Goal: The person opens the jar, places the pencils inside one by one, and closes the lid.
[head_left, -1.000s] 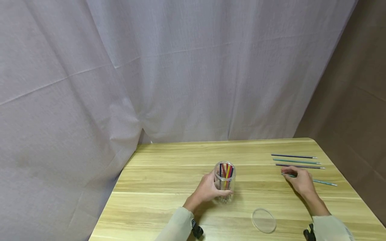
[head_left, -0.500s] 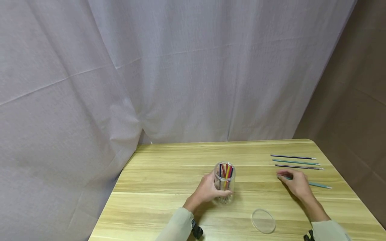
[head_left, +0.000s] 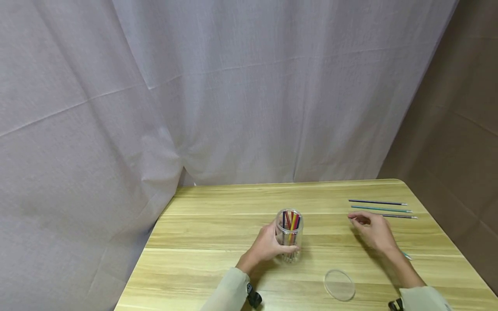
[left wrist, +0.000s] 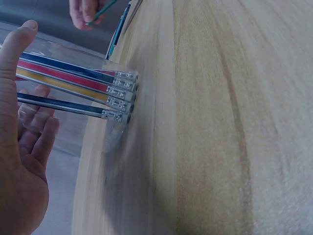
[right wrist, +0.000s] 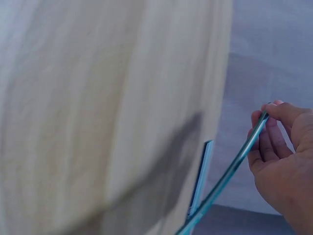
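My left hand grips a clear plastic jar on the table, thumb on the near side. Inside stand several pencils, dark blue, red and yellow; the left wrist view shows their eraser ends at the jar's base. To the right, my right hand pinches one end of a teal pencil between thumb and fingertips. This pencil slants down from the fingertips, its eraser end showing beyond the wrist in the head view. Three more pencils lie behind that hand: a dark one, a green one and another dark one.
A round clear lid lies flat near the front of the wooden table, between both forearms. A pale grey curtain hangs behind the table, with a brown one along the right side.
My right hand has moved left and slightly away, lifting the teal pencil's held end; its eraser end has swung nearer and left. My left hand and the jar have stayed in place.
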### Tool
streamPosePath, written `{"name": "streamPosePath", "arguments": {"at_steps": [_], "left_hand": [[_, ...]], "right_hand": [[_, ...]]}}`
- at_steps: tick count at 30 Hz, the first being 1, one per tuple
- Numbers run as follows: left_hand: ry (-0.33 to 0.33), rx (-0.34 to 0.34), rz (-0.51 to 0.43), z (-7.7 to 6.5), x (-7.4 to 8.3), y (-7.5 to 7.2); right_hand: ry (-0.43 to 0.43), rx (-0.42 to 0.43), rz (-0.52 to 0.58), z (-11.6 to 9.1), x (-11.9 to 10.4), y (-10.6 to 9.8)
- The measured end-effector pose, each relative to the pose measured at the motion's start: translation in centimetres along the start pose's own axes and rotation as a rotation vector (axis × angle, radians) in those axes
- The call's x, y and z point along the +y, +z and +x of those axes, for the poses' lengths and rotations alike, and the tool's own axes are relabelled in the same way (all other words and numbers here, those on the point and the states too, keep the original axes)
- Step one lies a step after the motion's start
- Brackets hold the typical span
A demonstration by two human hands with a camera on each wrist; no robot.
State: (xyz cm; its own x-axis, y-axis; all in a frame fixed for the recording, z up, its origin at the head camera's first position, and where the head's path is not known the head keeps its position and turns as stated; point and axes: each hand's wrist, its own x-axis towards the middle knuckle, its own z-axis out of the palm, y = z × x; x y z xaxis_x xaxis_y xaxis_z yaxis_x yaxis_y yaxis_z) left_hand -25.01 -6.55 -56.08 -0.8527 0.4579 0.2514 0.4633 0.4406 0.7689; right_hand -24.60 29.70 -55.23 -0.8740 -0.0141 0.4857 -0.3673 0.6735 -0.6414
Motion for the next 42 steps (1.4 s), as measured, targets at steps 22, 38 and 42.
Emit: {"name": "streamPosePath", "arguments": {"at_steps": [22, 38, 42], "left_hand": [[0.009, 0.002, -0.031, -0.1, -0.2, 0.1], [0.028, 0.003, -0.022, 0.0, -0.1, 0.0], [0.032, 0.006, -0.017, 0.0, -0.2, 0.1]], "right_hand": [[-0.037, -0.043, 0.235, 1.8, -9.8, -1.9], [-0.131, -0.028, 0.534, 2.7, -16.7, -5.1], [-0.128, -0.015, 0.694, 3.1, -17.9, -5.9]]}}
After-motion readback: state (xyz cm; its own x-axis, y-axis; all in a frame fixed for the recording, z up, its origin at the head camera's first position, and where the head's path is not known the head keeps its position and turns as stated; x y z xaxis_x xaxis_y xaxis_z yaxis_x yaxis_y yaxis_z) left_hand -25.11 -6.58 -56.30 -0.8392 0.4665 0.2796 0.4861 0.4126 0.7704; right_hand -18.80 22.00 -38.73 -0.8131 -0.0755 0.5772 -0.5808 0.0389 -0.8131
